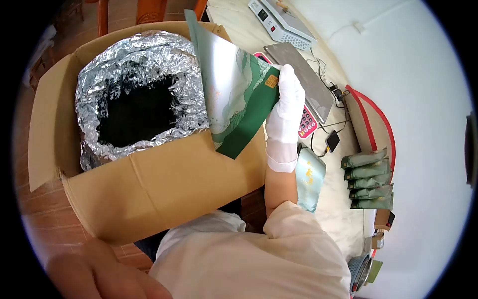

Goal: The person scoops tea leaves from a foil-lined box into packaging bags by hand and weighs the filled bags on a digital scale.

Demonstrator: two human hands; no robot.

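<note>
My right hand (286, 107), in a white glove, is closed on the right edge of a large green-and-silver pouch (234, 89). The pouch hangs tilted beside a cardboard box (164, 184). Inside the box is a crumpled silver foil lining (139, 57) around a dark opening, whose contents are too dark to make out. My left hand (104, 274), a blurred bare shape close to the camera at the bottom left, is in front of the box's near side. Its fingers are too smeared to read.
On the table at right are a scale with a grey plate (311, 89) and pink keypad, a pale green pouch (309, 179), a phone (333, 142) with cables, and a row of several small green packets (367, 173). A white-and-grey device (284, 25) stands at the back.
</note>
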